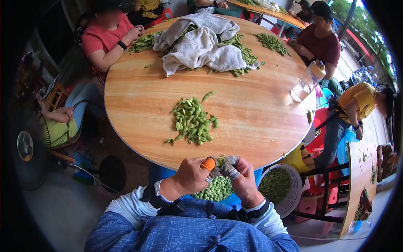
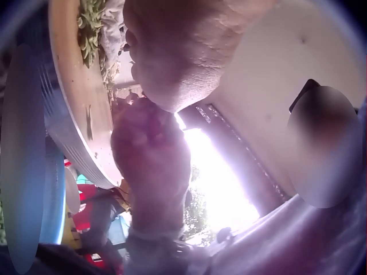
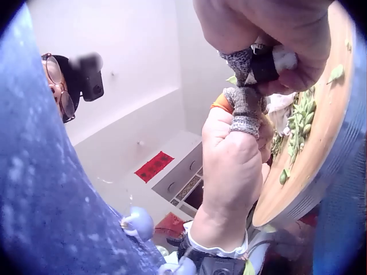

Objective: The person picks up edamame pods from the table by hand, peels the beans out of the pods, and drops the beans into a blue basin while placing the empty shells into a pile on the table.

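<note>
Both hands meet over the table's near edge, with cloth covers on some fingertips. My left hand (image 1: pixel 189 175), with an orange band on one digit, pinches a green soybean pod (image 1: pixel 220 161). The curled fingers of my right hand (image 1: pixel 245 185) grip the same pod from the other side; most of it is hidden between the fingertips. Right below them is a blue basin of shelled green beans (image 1: pixel 215 189). A loose pile of pods (image 1: pixel 193 119) lies on the round wooden table (image 1: pixel 138 105) ahead. In the right wrist view the covered fingertips of both hands come together.
A white basket (image 1: pixel 296 185) of pods stands at the right by the table. Farther back a grey-white cloth (image 1: pixel 197 48) covers more pods. A clear bottle (image 1: pixel 305 84) stands near the right rim. Several people sit around, two of them at this table's far side.
</note>
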Tool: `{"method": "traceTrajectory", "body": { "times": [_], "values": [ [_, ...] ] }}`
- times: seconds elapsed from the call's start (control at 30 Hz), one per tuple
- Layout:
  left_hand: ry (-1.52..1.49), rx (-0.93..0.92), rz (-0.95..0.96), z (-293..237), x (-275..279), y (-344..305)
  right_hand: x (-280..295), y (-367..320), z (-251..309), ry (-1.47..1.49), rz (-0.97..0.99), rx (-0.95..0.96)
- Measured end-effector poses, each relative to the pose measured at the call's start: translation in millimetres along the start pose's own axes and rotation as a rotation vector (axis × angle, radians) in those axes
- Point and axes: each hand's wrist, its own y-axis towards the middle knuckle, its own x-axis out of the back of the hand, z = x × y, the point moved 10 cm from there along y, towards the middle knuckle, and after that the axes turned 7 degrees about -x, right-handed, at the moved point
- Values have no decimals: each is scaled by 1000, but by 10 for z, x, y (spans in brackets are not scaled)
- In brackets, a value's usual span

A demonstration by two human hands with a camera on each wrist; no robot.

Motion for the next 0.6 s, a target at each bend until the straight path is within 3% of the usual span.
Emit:
{"method": "traceTrajectory", "body": {
  "times": [0.23,0.33,0.43,0.53,0.6],
  "values": [
    [-795,350,-119,271,-232,-118,-5,-11,-39,-22,11,45],
    [-994,500,-128,392,-353,-219,-63,-10,37,-77,8,68],
    [-948,577,12,432,-410,-294,-35,-37,33,-202,-1,107],
    [-577,287,-64,297,-178,-182,-29,-62,-34,-268,-6,107],
    [-438,249,-10,275,-156,-204,-38,-70,-66,-302,-9,86]
  ]
}}
